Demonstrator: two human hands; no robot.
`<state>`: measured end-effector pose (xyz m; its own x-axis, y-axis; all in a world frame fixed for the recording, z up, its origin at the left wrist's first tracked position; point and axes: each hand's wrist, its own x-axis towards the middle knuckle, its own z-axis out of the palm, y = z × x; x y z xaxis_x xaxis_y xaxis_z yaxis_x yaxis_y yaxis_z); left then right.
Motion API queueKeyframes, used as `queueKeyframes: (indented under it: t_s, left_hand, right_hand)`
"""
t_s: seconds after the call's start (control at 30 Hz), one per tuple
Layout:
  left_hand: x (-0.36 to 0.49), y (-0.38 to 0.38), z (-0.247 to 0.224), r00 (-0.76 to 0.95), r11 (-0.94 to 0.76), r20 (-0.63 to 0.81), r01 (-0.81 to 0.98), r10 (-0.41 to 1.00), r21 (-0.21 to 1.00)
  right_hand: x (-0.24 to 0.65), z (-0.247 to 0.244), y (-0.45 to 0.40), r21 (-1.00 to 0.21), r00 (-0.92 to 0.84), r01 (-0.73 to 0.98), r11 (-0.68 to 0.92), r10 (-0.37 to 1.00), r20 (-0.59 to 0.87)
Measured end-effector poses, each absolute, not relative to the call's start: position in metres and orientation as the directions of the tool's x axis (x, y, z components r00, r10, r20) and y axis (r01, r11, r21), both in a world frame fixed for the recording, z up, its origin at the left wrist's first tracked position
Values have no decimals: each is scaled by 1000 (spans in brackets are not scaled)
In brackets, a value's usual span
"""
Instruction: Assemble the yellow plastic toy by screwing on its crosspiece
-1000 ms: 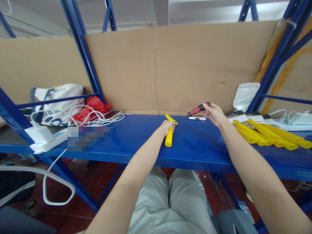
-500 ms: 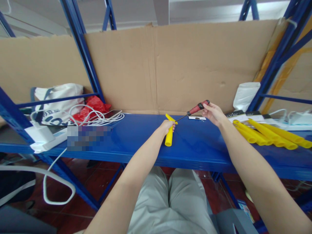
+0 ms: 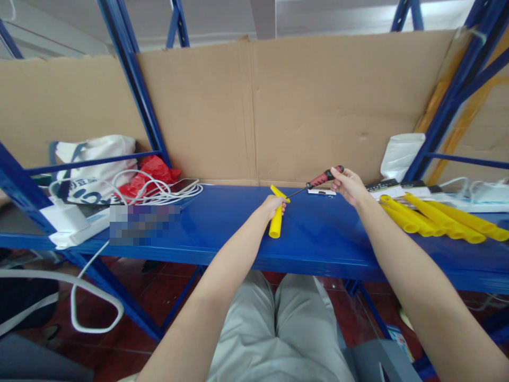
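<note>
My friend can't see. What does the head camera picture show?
A person's left hand grips a yellow tube on a blue shelf, while the right hand holds a red-handled screwdriver with its tip at the tube's top. More yellow tubes lie to the right.

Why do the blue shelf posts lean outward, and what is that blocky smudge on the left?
Head view: the wide lens bends the blue posts outward near the edges; the blocky patch is deliberate pixelation; soft glare lies on the blue shelf; the left hand, right hand and screwdriver stay sharp.
</note>
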<state>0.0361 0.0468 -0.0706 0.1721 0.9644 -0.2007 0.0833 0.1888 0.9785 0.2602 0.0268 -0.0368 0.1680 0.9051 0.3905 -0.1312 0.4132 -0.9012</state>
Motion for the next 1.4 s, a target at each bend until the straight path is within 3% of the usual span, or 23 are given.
queueKeyframes:
  t_s: [0.5, 0.73, 0.93, 1.03, 1.17, 1.4]
  left_hand:
    - [41, 28, -59, 214, 161, -161, 16, 963, 987]
    - [41, 26, -59, 190, 164, -165, 19, 968, 986]
    - [41, 25, -60, 194, 141, -140, 11, 971, 990]
    - [40, 24, -59, 191, 141, -141, 14, 971, 990]
    - [40, 21, -57, 189, 160, -160, 15, 969, 987]
    - [41, 22, -57, 179, 147, -148, 19, 973, 989]
  right_hand:
    - [264, -38, 35, -882, 493, -163, 443, 810, 316]
    - [265, -39, 33, -936, 534, -204, 288, 834, 140]
    - [259, -46, 35, -982, 426, -184, 48, 904, -36]
    - [258, -50, 35, -993, 318, -104, -55, 944, -85]
    - [257, -57, 32, -976, 186, 129, -176, 971, -150]
    - [250, -71, 37, -814, 11, 580, 36, 999, 52]
